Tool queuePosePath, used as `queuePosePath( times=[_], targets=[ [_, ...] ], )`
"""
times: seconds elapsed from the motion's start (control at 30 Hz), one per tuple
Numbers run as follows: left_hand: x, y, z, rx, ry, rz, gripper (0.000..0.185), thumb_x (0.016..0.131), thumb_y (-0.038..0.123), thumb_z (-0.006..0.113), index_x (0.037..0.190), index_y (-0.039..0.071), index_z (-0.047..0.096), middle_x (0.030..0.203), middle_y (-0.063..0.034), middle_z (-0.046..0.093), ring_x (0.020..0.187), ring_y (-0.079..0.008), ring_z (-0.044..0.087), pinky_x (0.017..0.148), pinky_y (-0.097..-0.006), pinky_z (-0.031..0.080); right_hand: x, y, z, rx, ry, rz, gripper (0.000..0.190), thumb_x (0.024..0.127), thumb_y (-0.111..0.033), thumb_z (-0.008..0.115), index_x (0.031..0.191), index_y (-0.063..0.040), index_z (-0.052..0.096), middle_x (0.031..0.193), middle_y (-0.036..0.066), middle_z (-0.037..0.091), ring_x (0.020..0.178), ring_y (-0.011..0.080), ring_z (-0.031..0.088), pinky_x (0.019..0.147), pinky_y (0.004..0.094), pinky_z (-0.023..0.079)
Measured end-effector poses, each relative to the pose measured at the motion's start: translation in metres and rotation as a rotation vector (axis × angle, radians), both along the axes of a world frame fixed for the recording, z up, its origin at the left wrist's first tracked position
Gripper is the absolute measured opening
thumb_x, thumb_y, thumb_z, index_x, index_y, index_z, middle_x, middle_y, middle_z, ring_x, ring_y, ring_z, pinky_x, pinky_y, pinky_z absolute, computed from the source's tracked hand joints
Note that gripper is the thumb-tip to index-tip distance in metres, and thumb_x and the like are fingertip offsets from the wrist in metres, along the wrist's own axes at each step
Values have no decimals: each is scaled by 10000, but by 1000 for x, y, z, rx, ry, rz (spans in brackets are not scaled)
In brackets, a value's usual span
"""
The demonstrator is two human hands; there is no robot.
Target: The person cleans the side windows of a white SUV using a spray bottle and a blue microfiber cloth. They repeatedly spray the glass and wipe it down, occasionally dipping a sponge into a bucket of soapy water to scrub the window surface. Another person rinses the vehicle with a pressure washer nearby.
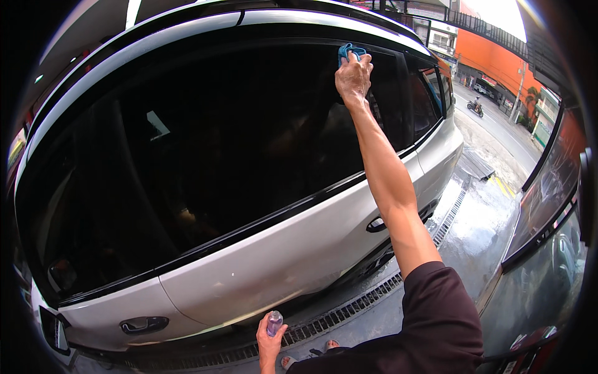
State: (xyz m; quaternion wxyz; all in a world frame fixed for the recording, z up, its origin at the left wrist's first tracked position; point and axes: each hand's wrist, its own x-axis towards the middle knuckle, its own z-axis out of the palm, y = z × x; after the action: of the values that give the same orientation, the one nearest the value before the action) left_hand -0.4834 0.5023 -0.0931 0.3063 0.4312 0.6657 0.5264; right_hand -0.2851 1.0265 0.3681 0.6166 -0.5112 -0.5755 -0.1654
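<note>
My right hand (354, 79) is raised at the end of an outstretched arm, its fingers closed on a blue cloth (346, 52). The cloth lies against the upper part of a dark tinted side window (243, 126) of a white car (299, 233), near the window's top edge. Low in the view, my left hand (269, 339) holds a small clear bottle (274, 322) with purple liquid, upright or nearly so, in front of the lower door. Whether the bottle touches the car cannot be told; it appears apart from it.
A door handle (144, 325) and a side mirror (55, 329) stick out at the lower left. A drain grate (345, 306) runs along the wet floor beside the car. Glass panels (537, 276) stand at the right. Beyond, a person rides a motorcycle (475, 108) on the road.
</note>
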Motion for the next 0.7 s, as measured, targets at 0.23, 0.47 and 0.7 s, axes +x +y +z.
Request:
queuePosePath(
  times=[0.23, 0.47, 0.7],
  targets=[
    [-7, -19, -4, 22, -56, 34, 594, 845, 130, 903, 1376, 9, 665, 1267, -155, 725, 1170, -287, 709, 1027, -394, 546, -9, 1, 10, -71, 130, -99, 335, 1093, -262, 582, 1297, -41, 729, 1341, 198, 531, 1235, 420, 594, 953, 565, 611],
    [-12, -27, 8, 35, 7, 33, 595, 868, 165, 899, 1400, 46, 661, 1262, -140, 720, 1155, -293, 720, 994, -386, 558, -240, -150, -6, 192, -132, 261, 293, 1051, -184, 651, 1248, 26, 704, 1231, 220, 509, 1149, 395, 617, 723, 491, 685],
    [-26, -29, 17, 40, 29, 49, 588, 860, 162, 899, 1392, 67, 668, 1238, -144, 728, 1132, -302, 723, 978, -394, 559, -370, -229, 6, 285, -456, 384, 363, 957, -38, 665, 1303, 72, 675, 1261, 236, 532, 1185, 410, 602, 795, 412, 719]
  ],
)
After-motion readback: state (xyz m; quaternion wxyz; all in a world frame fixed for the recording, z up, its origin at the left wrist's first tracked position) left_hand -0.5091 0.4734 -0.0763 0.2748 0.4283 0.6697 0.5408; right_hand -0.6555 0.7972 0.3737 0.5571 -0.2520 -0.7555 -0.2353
